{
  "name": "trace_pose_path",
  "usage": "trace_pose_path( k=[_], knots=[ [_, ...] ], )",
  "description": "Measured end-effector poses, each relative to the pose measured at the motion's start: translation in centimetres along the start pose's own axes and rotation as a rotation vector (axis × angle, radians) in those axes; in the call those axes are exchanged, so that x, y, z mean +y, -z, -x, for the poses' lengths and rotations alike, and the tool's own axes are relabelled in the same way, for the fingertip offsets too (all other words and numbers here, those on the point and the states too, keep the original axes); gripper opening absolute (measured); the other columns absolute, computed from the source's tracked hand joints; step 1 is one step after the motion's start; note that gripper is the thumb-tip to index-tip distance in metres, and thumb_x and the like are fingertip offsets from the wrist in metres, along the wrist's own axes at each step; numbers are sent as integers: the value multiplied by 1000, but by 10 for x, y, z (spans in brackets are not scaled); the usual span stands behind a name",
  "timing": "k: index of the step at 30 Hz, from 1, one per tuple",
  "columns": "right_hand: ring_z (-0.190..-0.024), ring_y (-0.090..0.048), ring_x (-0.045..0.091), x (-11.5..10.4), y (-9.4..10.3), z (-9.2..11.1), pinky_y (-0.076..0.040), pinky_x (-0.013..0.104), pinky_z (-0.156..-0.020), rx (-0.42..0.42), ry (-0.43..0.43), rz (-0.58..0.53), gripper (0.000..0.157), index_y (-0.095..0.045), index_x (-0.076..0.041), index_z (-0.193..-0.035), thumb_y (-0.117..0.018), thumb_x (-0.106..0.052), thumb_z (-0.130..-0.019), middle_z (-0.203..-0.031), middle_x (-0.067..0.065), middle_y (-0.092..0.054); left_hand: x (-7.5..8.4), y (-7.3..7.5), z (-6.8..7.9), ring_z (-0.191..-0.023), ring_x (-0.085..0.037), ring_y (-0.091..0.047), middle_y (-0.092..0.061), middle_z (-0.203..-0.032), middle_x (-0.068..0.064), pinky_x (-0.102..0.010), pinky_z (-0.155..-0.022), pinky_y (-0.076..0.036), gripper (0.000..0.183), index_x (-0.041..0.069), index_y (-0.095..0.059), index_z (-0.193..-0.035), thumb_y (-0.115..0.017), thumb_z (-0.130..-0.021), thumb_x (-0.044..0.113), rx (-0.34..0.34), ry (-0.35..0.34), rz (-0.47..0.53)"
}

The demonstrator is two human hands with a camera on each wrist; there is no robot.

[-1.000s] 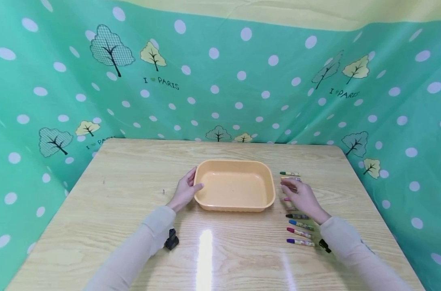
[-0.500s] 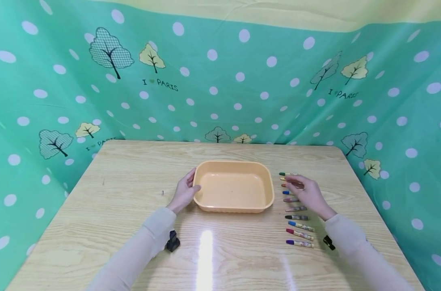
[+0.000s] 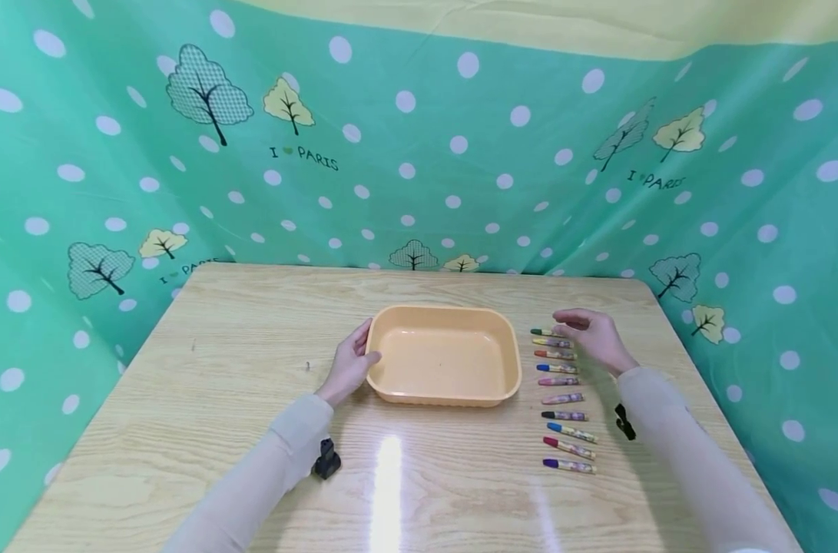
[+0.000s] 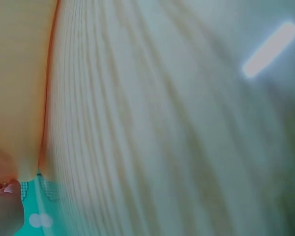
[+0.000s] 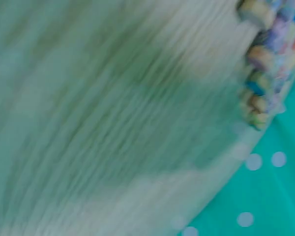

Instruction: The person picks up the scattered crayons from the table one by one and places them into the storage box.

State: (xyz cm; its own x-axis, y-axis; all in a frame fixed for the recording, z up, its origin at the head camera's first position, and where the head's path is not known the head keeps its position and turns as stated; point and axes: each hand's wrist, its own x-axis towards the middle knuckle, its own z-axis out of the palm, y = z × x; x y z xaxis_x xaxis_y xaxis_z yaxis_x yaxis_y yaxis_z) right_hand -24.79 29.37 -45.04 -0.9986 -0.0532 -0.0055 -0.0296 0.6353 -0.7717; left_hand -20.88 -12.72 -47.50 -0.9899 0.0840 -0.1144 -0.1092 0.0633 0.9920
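My left hand (image 3: 349,364) grips the left rim of an orange plastic basin (image 3: 446,369), thumb over the edge and fingers outside. In the left wrist view, the basin's wall (image 4: 17,88) fills the left side, with part of the hand (image 4: 7,209) below it. My right hand (image 3: 594,336) hovers at the far end of a column of crayons, fingers loosely bent by the green crayon (image 3: 543,332) and partly covering it. Below lie a yellow crayon (image 3: 551,343), an orange crayon (image 3: 554,355), a blue crayon (image 3: 555,369) and several others. The right wrist view is blurred.
The wooden table (image 3: 253,330) carries everything. A green dotted curtain (image 3: 405,130) hangs along its back and sides. Black camera mounts sit under the left wrist (image 3: 327,459) and right wrist (image 3: 624,422). Light glares on the tabletop near the front.
My right hand has moved away from me along the column to the green crayon, uncovering the middle crayons. The left hand and the basin have stayed put.
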Motion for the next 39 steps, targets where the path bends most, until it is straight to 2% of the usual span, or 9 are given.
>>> trace_pose_path(
  k=[5, 11, 17, 24, 29, 34, 39],
  knots=[
    [-118, -49, 34, 9, -1, -15, -42, 49, -102, -78, -79, 0, 39, -54, -5, -124, -60, -20, -88, -128, 18, -54, -4, 0, -1, -134, -31, -32, -28, -148, -18, -36, -110, -35, 70, 4, -23, -144, -49, -81, -10, 20, -21, -32],
    [-119, -48, 34, 20, -3, -26, -39, 48, -105, -114, -163, -26, 41, -54, -6, -124, -63, -19, -86, -128, 18, -54, -4, -2, 0, -133, -29, -33, -28, -148, -16, -34, -108, -37, 71, 6, -24, -144, -49, -80, -11, 28, -6, -44],
    [-116, -51, 33, 30, -7, -31, -43, 45, -102, -119, -162, -22, 39, -58, -4, -120, -65, -18, -84, -124, 18, -57, -4, -3, 0, -134, -29, -33, -29, -148, -15, -34, -109, -36, 70, 6, -25, -144, -49, -81, -10, 36, -7, -37],
    [-111, -54, 32, 38, -15, -35, -48, 44, -97, -130, -115, 34, 32, -61, -2, -117, -61, -13, -87, -120, 19, -59, -4, -2, 1, -134, -28, -32, -29, -148, -15, -33, -109, -35, 69, 6, -25, -144, -49, -81, -10, 39, -12, -44],
    [-110, -54, 32, 36, -17, -35, -48, 44, -96, -125, -139, 52, 31, -61, -3, -116, -61, -12, -87, -119, 18, -60, -2, -2, 1, -135, -28, -31, -27, -149, -15, -33, -110, -34, 69, 6, -24, -144, -49, -82, -10, 30, -3, -50],
    [-102, -59, 28, 32, -18, -36, -54, 36, -86, -103, -138, 62, 27, -64, -2, -111, -63, -9, -85, -114, 19, -63, 1, 0, 0, -135, -28, -31, -28, -149, -15, -34, -110, -33, 69, 5, -24, -144, -50, -82, -9, 32, -5, -56],
    [-87, -63, 15, 32, -18, -36, -56, 23, -73, -98, -140, 74, 27, -64, -1, -110, -64, -7, -83, -108, 18, -65, -1, 0, 0, -134, -28, -32, -28, -148, -15, -34, -110, -34, 69, 5, -24, -144, -49, -82, -9, 22, 3, -60]
  ],
)
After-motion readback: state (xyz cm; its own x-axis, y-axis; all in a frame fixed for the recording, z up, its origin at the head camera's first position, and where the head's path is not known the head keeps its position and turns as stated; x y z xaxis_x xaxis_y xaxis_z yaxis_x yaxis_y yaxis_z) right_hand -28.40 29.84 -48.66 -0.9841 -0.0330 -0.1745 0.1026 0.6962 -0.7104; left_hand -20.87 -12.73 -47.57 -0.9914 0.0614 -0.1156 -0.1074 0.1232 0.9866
